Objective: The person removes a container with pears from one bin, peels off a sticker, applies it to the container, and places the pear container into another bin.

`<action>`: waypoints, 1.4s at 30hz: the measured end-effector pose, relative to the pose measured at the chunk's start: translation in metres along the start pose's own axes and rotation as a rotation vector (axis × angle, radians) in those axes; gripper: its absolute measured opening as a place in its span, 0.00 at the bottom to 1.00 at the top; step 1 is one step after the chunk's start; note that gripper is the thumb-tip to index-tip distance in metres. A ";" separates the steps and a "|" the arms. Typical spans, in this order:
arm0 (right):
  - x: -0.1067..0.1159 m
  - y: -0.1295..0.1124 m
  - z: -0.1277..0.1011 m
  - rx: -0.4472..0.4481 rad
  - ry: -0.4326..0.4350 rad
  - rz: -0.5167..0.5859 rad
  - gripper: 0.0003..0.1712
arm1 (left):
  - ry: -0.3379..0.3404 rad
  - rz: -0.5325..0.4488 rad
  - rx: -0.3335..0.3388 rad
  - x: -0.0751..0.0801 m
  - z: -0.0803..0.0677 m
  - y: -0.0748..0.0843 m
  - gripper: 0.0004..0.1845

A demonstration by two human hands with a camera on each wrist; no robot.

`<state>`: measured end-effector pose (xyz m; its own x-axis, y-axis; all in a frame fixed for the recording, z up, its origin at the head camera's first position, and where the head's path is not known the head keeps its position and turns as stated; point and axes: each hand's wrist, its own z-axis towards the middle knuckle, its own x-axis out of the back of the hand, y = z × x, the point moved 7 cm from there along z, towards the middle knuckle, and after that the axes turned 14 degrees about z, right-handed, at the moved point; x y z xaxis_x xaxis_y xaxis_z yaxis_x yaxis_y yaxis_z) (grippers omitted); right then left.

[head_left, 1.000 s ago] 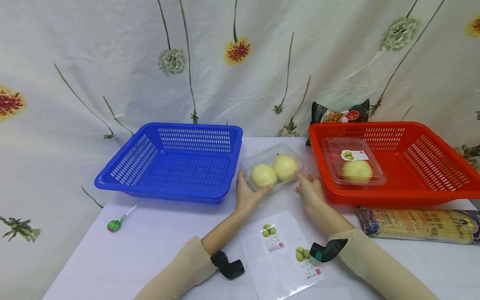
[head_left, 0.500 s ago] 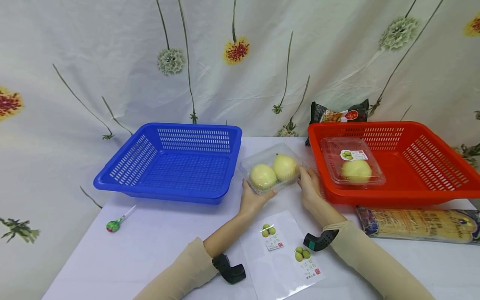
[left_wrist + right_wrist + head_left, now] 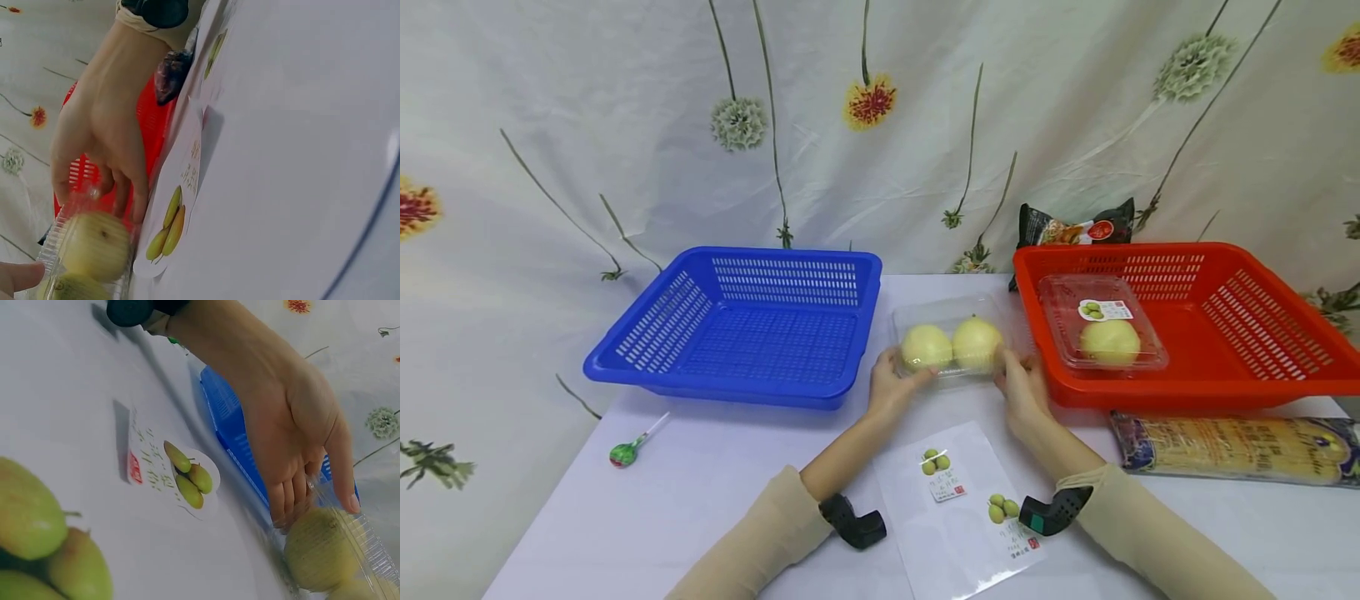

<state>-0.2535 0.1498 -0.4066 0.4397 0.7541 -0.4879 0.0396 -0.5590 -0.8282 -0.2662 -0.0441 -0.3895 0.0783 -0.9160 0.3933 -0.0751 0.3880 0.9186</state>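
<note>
A clear plastic box (image 3: 953, 343) with two yellow pears in it sits on the white table between the two baskets. My left hand (image 3: 898, 375) grips its left end, thumb on top. My right hand (image 3: 1011, 375) grips its right end. The right wrist view has the left hand (image 3: 294, 444) with fingers under the box (image 3: 325, 550). In the left wrist view the right hand (image 3: 100, 144) curls over the box (image 3: 94, 247).
A blue basket (image 3: 647, 367) stands left of the box. On the right, a red basket (image 3: 1150, 392) holds another clear box with one pear (image 3: 1108, 340). A pear sticker sheet (image 3: 955, 500) lies between my forearms. Lollipop (image 3: 625, 454) at left, noodle pack (image 3: 1232, 450) at right, snack bag (image 3: 1075, 229) behind.
The pear box lay at an angle and now sits square to the table edge, its pears side by side. Both hands shifted with it, staying on its ends.
</note>
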 end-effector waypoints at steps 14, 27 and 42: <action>0.004 0.003 -0.012 -0.024 -0.055 0.007 0.14 | 0.048 -0.060 -0.038 0.003 0.007 -0.003 0.34; 0.018 -0.002 -0.024 -0.039 -0.233 -0.433 0.32 | -0.140 0.260 0.011 0.012 -0.011 -0.015 0.38; 0.009 -0.004 -0.058 -0.027 -0.684 -0.741 0.29 | -0.558 0.952 -0.467 -0.003 -0.057 0.006 0.28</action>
<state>-0.1973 0.1390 -0.3915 -0.3127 0.9459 0.0872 0.1177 0.1297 -0.9845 -0.2097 -0.0337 -0.3833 -0.2640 -0.1144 0.9577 0.5082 0.8275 0.2389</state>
